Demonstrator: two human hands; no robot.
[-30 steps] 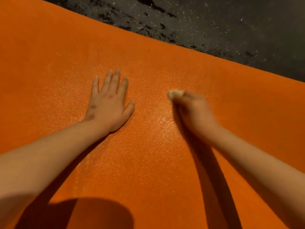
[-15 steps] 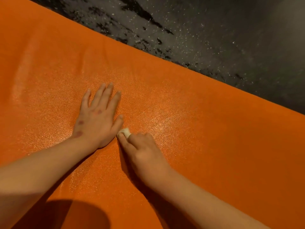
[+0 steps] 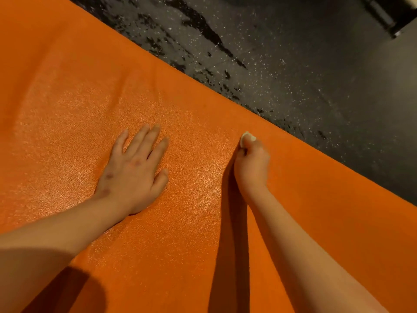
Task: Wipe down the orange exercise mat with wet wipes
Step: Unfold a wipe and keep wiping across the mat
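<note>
Orange exercise mat (image 3: 67, 91) is filling most of the view, lying on a dark speckled floor (image 3: 304, 71), w/ its far edge running diagonally from upper left to lower right; its grainy surface is glinting w/ a sheen around & between the hands. L hand (image 3: 135, 170) is lying flat, palm down on the mat, fingers straight & slightly spread, holding nothing; R hand (image 3: 251, 166) is curling its fingers round a small wadded white wet wipe (image 3: 247, 137), holding it against the mat near the far edge; only a bit of the wipe is poking out past the fingertips. Hands are sitting apart w/ bare mat between them; both forearms are casting shadows on the mat; a dark object (image 3: 388, 14) is showing at the top-right corner, too cut off to identify.
</note>
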